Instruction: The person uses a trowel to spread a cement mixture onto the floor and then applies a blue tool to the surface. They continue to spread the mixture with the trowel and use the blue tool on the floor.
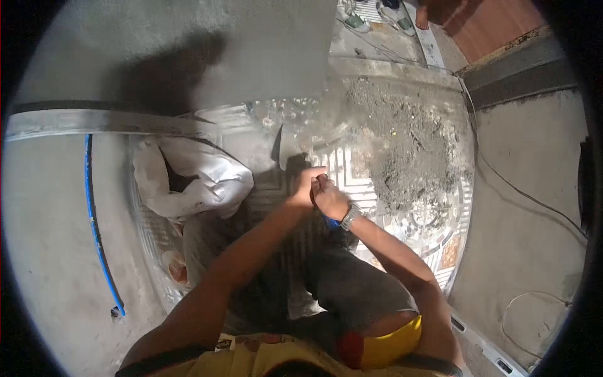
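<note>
My left hand and my right hand are close together in front of my knees, fingers closed around the dark handle of a trowel. The trowel's pointed metal blade sticks out past my left hand over the tiled floor. Part of the handle is hidden by my fingers. A metal watch is on my right wrist, with a small blue thing beside it that I cannot make out.
An open white sack stands at the left. Grey mortar is spread over the floor at the right. A blue conduit runs along the left wall. Shoes and a person's bare foot show at the top. A level lies lower right.
</note>
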{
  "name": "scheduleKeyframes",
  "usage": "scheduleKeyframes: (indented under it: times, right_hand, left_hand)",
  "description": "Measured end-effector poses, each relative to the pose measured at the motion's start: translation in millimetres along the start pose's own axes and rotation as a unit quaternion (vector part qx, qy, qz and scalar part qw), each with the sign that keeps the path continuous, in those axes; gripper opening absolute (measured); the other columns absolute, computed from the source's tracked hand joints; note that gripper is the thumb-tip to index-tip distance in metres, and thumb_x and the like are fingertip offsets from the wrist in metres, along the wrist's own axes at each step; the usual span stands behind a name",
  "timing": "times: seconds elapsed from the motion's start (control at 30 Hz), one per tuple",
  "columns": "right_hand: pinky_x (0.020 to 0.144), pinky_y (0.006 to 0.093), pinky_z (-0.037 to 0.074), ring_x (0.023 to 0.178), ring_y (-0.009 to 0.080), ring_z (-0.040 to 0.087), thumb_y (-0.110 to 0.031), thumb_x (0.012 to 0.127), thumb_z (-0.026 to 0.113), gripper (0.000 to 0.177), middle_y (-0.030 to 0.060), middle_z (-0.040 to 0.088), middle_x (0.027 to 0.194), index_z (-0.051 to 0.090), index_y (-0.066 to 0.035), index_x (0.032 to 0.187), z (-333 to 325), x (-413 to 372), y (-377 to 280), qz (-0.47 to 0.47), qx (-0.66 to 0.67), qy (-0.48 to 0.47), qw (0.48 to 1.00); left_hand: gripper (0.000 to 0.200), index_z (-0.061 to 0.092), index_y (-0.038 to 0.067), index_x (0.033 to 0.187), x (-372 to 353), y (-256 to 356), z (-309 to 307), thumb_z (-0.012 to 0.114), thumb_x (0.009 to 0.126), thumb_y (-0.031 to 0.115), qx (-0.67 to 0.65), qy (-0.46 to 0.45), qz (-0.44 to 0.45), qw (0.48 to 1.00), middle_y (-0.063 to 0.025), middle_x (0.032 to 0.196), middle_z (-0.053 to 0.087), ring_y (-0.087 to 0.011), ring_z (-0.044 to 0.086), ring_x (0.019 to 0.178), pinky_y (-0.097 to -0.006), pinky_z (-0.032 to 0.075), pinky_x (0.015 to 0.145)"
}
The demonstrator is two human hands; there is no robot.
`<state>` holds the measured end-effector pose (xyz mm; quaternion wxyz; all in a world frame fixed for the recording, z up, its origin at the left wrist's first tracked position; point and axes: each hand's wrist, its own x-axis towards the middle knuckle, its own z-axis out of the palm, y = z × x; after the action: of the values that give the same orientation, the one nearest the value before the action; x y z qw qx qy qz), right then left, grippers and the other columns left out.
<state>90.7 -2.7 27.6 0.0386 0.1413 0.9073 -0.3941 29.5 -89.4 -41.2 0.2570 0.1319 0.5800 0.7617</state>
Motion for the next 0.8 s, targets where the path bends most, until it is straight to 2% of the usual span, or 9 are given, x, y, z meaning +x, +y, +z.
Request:
scheduleKeyframes:
  times: [0.07, 0.17, 0.23, 0.3, 0.37, 0.43, 0.6, 0.7, 0.8]
  right_hand:
    - [0.059, 0.0425, 0.048, 0.056, 0.0328, 0.059, -0.033, 0.095, 0.031, 0.041, 0.0237, 0.055, 0.065, 0.047, 0.004, 0.094, 0.7, 18.8, 13.4, 0.052, 0.100, -0.080, 0.990]
    - [0.060, 0.0429, 0.047, 0.066, 0.0355, 0.061, -0.029, 0.096, 0.030, 0.042, 0.0270, 0.054, 0.064, 0.045, 0.010, 0.094, 29.9, 31.0, 47.6, -0.076, -0.069, 0.047, 0.994]
    - [0.066, 0.0473, 0.047, 0.071, 0.0425, 0.058, -0.029, 0.090, 0.038, 0.039, 0.0301, 0.055, 0.074, 0.049, 0.007, 0.099, 12.4, 15.8, 15.5, 0.118, 0.100, -0.028, 0.988]
    - [0.057, 0.0432, 0.049, 0.062, 0.0355, 0.060, -0.029, 0.091, 0.035, 0.037, 0.0264, 0.057, 0.071, 0.047, 0.004, 0.100, -5.4, 12.4, 15.7, 0.049, 0.143, -0.059, 0.987]
    - [0.048, 0.0407, 0.047, 0.052, 0.0329, 0.059, -0.028, 0.093, 0.033, 0.035, 0.0202, 0.054, 0.058, 0.045, 0.005, 0.091, 4.4, 22.2, 20.7, 0.074, 0.134, 0.039, 0.987]
    - [0.045, 0.0402, 0.046, 0.050, 0.0319, 0.058, -0.025, 0.093, 0.033, 0.033, 0.0181, 0.053, 0.053, 0.045, 0.006, 0.088, 14.7, 21.2, 25.4, 0.066, 0.132, 0.046, 0.988]
    - [0.051, 0.0392, 0.049, 0.058, 0.0295, 0.060, -0.014, 0.083, 0.046, 0.022, 0.0196, 0.058, 0.064, 0.051, 0.007, 0.086, 31.1, 18.9, 11.6, -0.040, 0.044, -0.053, 0.997]
    - [0.051, 0.0378, 0.049, 0.057, 0.0269, 0.059, -0.012, 0.078, 0.052, 0.017, 0.0167, 0.059, 0.063, 0.057, 0.004, 0.075, 35.5, 50.2, 9.5, 0.031, 0.153, -0.081, 0.984]
    - [0.065, 0.0394, 0.048, 0.076, 0.0278, 0.059, -0.015, 0.081, 0.050, 0.028, 0.0237, 0.056, 0.088, 0.050, 0.006, 0.100, 44.3, 42.2, 12.9, -0.056, 0.011, -0.108, 0.993]
  left_hand:
    - [0.070, 0.032, 0.008, 0.125, 2.6, 32.8, 2.6, 0.067, 0.065, 0.001, 0.032, -0.068, -0.106, 0.992, -0.0055, 0.087, 0.048, -0.0126, 0.050, 0.070, -0.0273, 0.043, 0.055]
    - [0.065, 0.031, 0.015, 0.127, 13.3, 37.2, -2.1, 0.058, 0.071, -0.002, -0.039, -0.173, -0.177, 0.968, -0.0069, 0.097, 0.050, -0.0125, 0.052, 0.077, -0.0232, 0.042, 0.053]
    - [0.067, 0.031, 0.014, 0.127, 2.4, 26.0, 0.2, 0.062, 0.070, 0.001, 0.085, -0.164, 0.068, 0.980, -0.0084, 0.101, 0.049, -0.0151, 0.053, 0.080, -0.0294, 0.044, 0.061]
    - [0.069, 0.030, 0.012, 0.128, 5.5, 26.7, 12.1, 0.066, 0.069, 0.005, 0.128, -0.173, 0.250, 0.944, -0.0100, 0.106, 0.048, -0.0178, 0.054, 0.082, -0.0357, 0.046, 0.068]
    - [0.071, 0.030, 0.013, 0.129, 3.0, 27.6, 4.4, 0.068, 0.069, 0.010, 0.172, -0.179, -0.087, 0.965, -0.0085, 0.100, 0.047, -0.0173, 0.053, 0.078, -0.0307, 0.046, 0.059]
    - [0.069, 0.032, 0.012, 0.128, 6.0, 65.9, 8.0, 0.066, 0.069, 0.007, 0.047, -0.192, -0.176, 0.964, -0.0064, 0.097, 0.047, -0.0153, 0.051, 0.077, -0.0280, 0.046, 0.056]
    - [0.061, 0.036, 0.001, 0.122, -2.6, 36.5, -19.4, 0.067, 0.070, 0.010, 0.235, -0.094, 0.239, 0.937, -0.0093, 0.101, 0.050, -0.0146, 0.052, 0.078, -0.0296, 0.045, 0.067]
    - [0.070, 0.031, 0.012, 0.128, 8.9, 79.8, -18.4, 0.067, 0.068, 0.007, 0.039, -0.140, -0.085, 0.986, -0.0104, 0.106, 0.048, -0.0143, 0.052, 0.077, -0.0258, 0.043, 0.050]
    - [0.057, 0.032, 0.006, 0.126, 4.8, 61.6, -31.8, 0.059, 0.075, 0.011, 0.016, -0.105, -0.092, 0.990, -0.0115, 0.107, 0.048, -0.0175, 0.054, 0.077, -0.0293, 0.045, 0.062]
